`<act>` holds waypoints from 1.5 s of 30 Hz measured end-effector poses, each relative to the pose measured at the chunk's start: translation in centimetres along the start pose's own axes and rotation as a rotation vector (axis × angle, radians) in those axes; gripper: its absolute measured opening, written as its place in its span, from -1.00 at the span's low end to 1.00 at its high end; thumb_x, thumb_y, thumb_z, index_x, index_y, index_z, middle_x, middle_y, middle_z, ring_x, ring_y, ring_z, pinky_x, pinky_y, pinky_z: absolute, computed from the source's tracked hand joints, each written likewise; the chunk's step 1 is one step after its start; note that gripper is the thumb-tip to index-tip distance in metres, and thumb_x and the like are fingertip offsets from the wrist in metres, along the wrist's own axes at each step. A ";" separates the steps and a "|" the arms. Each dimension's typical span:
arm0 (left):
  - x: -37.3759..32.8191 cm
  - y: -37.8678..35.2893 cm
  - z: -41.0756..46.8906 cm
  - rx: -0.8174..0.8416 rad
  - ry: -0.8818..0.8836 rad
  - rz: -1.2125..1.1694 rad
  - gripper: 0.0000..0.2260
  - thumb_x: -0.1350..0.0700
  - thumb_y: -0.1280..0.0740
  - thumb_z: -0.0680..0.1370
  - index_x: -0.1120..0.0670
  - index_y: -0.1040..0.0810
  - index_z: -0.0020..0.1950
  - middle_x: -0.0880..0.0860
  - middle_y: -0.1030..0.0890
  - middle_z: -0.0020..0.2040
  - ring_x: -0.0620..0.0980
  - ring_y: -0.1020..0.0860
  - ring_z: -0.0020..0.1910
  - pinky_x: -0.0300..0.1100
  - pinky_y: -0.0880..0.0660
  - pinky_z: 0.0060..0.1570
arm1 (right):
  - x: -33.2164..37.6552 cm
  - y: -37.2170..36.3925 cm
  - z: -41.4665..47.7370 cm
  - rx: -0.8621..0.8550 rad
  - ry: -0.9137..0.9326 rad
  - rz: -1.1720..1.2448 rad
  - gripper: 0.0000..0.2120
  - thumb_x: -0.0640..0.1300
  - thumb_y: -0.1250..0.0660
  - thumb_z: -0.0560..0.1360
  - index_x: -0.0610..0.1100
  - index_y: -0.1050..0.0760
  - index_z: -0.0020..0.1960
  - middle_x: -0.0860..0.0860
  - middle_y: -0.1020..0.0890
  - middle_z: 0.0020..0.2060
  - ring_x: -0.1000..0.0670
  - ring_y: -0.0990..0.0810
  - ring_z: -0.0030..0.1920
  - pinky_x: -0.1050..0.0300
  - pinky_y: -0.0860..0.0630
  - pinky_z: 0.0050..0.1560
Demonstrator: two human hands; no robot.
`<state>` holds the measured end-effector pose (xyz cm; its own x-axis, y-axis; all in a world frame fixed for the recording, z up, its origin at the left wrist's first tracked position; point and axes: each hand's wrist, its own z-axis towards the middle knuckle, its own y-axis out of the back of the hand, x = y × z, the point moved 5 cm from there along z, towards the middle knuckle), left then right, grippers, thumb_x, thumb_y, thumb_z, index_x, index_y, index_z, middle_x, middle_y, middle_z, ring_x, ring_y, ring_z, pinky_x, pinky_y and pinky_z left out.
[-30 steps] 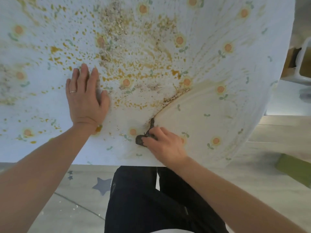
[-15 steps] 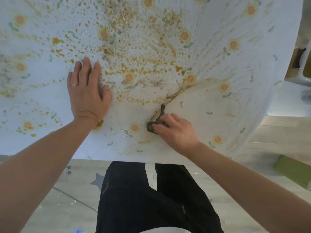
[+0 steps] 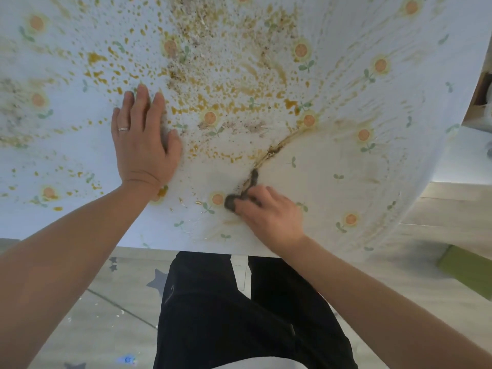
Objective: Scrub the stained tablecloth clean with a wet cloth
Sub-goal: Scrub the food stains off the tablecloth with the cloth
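A white tablecloth [image 3: 346, 182] printed with small orange flowers covers the table and fills the upper view. Yellow-brown spatter and dark crumbs [image 3: 226, 83] are spread over its middle. A brown line of pushed-up dirt [image 3: 277, 147] runs diagonally, with a paler wiped patch to its right. My right hand [image 3: 269, 217] grips a small dark grey cloth [image 3: 231, 202] bunched under its fingers, one end trailing up toward the dirt line. My left hand [image 3: 143, 137] lies flat on the tablecloth to the left, fingers straight, a ring on one finger.
The table's near edge [image 3: 186, 246] runs just above my dark trousers [image 3: 239, 315]. Below is a pale floor with grey star shapes [image 3: 157, 279]. A green object [image 3: 468, 272] sits on the floor at right. Something brown, like a box [image 3: 482, 89], shows past the right edge.
My right hand slid the dark cloth up from the table's near edge toward the dirt line, then held about there. My left hand has stayed pressed flat on the same spot.
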<state>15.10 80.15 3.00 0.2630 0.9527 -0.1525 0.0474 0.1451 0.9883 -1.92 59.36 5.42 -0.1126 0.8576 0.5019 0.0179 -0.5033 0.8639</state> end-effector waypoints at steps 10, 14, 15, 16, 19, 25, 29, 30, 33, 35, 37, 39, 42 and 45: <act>0.1 -0.2 -0.1 0.010 -0.012 0.036 -0.44 -0.07 -0.11 0.66 0.08 -0.23 0.65 0.15 -0.18 0.66 0.21 -0.12 0.65 0.19 -0.06 0.60 | -10.4 5.4 5.8 -0.339 -0.513 -0.062 -0.84 -0.05 -0.43 0.52 -0.08 -0.69 0.04 -0.03 -0.57 0.00 0.03 -0.55 -0.16 0.10 -0.48 -0.35; 0.1 -0.1 0.1 -0.005 -0.012 0.028 -0.45 -0.06 -0.13 0.65 0.08 -0.24 0.64 0.15 -0.20 0.66 0.21 -0.13 0.64 0.20 -0.07 0.59 | -2.9 1.3 4.4 -0.154 -0.210 0.045 -0.92 -0.10 -0.46 0.51 -0.10 -0.69 -0.06 -0.03 -0.58 -0.08 0.00 -0.52 -0.20 0.18 -0.44 -0.36; 0.1 -0.1 0.0 -0.012 -0.014 0.027 -0.45 -0.05 -0.14 0.65 0.08 -0.25 0.64 0.15 -0.21 0.65 0.21 -0.14 0.64 0.19 -0.08 0.59 | -1.5 0.6 3.4 -0.083 -0.107 0.054 -0.92 -0.10 -0.45 0.53 -0.10 -0.69 -0.07 -0.03 -0.59 -0.09 -0.02 -0.52 -0.21 0.15 -0.46 -0.39; 0.1 0.0 0.0 -0.017 -0.014 0.026 -0.45 -0.05 -0.13 0.65 0.08 -0.25 0.64 0.15 -0.21 0.65 0.21 -0.14 0.64 0.19 -0.08 0.59 | -1.0 0.3 2.6 -0.022 -0.027 0.056 -0.92 -0.09 -0.44 0.54 -0.08 -0.69 -0.06 -0.03 -0.60 -0.10 -0.04 -0.54 -0.21 0.11 -0.47 -0.42; 0.0 -0.1 -0.1 -0.015 -0.014 0.019 -0.45 -0.06 -0.12 0.65 0.07 -0.25 0.64 0.14 -0.21 0.65 0.20 -0.14 0.64 0.19 -0.07 0.59 | -4.1 2.0 2.0 -0.031 -0.013 0.020 -0.92 -0.04 -0.46 0.53 -0.02 -0.70 -0.03 -0.01 -0.62 -0.09 -0.05 -0.59 -0.18 0.08 -0.50 -0.43; 0.2 -0.1 0.0 0.007 -0.007 0.040 -0.44 -0.07 -0.12 0.66 0.06 -0.23 0.65 0.13 -0.18 0.66 0.19 -0.11 0.65 0.18 -0.06 0.60 | -8.7 4.6 5.4 -0.252 -0.468 -0.007 -0.87 -0.05 -0.47 0.50 -0.08 -0.70 -0.01 -0.01 -0.57 -0.06 0.02 -0.54 -0.19 0.08 -0.48 -0.37; 0.2 -0.1 0.0 0.004 0.001 0.035 -0.44 -0.06 -0.12 0.64 0.06 -0.23 0.64 0.13 -0.19 0.66 0.19 -0.12 0.65 0.18 -0.06 0.60 | -1.5 0.8 3.2 -0.118 -0.193 0.087 -0.93 -0.06 -0.46 0.52 -0.05 -0.69 -0.09 -0.01 -0.59 -0.12 -0.04 -0.54 -0.21 0.09 -0.46 -0.38; 0.2 -0.1 0.0 0.006 0.003 0.038 -0.44 -0.06 -0.13 0.64 0.06 -0.23 0.64 0.13 -0.18 0.66 0.19 -0.11 0.65 0.17 -0.06 0.60 | 0.0 0.1 2.1 -0.061 -0.093 0.097 -0.94 -0.07 -0.46 0.53 -0.04 -0.68 -0.09 -0.02 -0.59 -0.15 -0.05 -0.53 -0.23 0.08 -0.45 -0.40; 0.2 -0.1 0.0 0.014 0.006 0.036 -0.44 -0.06 -0.13 0.64 0.05 -0.22 0.65 0.12 -0.18 0.67 0.18 -0.11 0.65 0.16 -0.04 0.60 | -0.3 0.1 0.3 0.018 0.082 0.079 -0.98 -0.10 -0.48 0.52 -0.01 -0.67 -0.05 -0.03 -0.62 -0.16 -0.07 -0.56 -0.26 0.07 -0.48 -0.45; 0.1 -0.1 -0.1 0.012 0.008 0.035 -0.44 -0.06 -0.14 0.65 0.05 -0.22 0.65 0.12 -0.17 0.67 0.18 -0.10 0.66 0.16 -0.04 0.61 | -3.4 1.9 1.5 -0.057 0.056 0.043 -0.95 -0.04 -0.46 0.54 0.05 -0.64 0.00 -0.02 -0.63 -0.14 -0.08 -0.60 -0.23 0.07 -0.48 -0.44; 0.1 -0.1 -0.1 0.016 0.007 0.040 -0.44 -0.06 -0.13 0.65 0.05 -0.21 0.65 0.11 -0.17 0.67 0.17 -0.10 0.66 0.16 -0.04 0.61 | -7.3 3.9 4.1 -0.165 -0.121 -0.032 -0.93 -0.01 -0.43 0.55 0.01 -0.66 -0.03 -0.02 -0.62 -0.11 -0.05 -0.60 -0.20 0.09 -0.49 -0.40; 0.2 -0.1 -0.1 0.019 0.008 0.043 -0.44 -0.06 -0.14 0.65 0.05 -0.21 0.65 0.11 -0.17 0.67 0.17 -0.10 0.66 0.17 -0.05 0.60 | -10.2 5.5 6.6 -0.239 -0.341 -0.090 -0.87 0.00 -0.44 0.52 -0.04 -0.68 -0.01 -0.02 -0.59 -0.05 -0.02 -0.58 -0.18 0.11 -0.48 -0.37; 0.1 0.0 -0.2 0.012 0.014 0.044 -0.44 -0.05 -0.15 0.65 0.05 -0.22 0.64 0.11 -0.18 0.67 0.17 -0.11 0.65 0.18 -0.06 0.59 | -10.1 5.4 7.7 -0.311 -0.546 -0.065 -0.86 -0.04 -0.43 0.52 -0.08 -0.67 0.01 -0.02 -0.56 -0.01 0.00 -0.56 -0.19 0.12 -0.47 -0.36; 0.1 0.1 0.0 0.008 0.020 0.020 -0.45 -0.04 -0.15 0.64 0.05 -0.24 0.64 0.11 -0.18 0.67 0.17 -0.11 0.65 0.17 -0.06 0.60 | -4.7 2.5 5.6 -0.225 -0.417 0.056 -0.90 -0.07 -0.48 0.50 -0.06 -0.68 -0.01 -0.01 -0.57 -0.06 -0.03 -0.52 -0.18 0.18 -0.43 -0.30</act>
<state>15.10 80.21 3.07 0.2450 0.9605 -0.1323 0.0504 0.1236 0.9910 4.18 54.64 5.39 0.2917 0.7746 0.5612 -0.2082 -0.5212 0.8276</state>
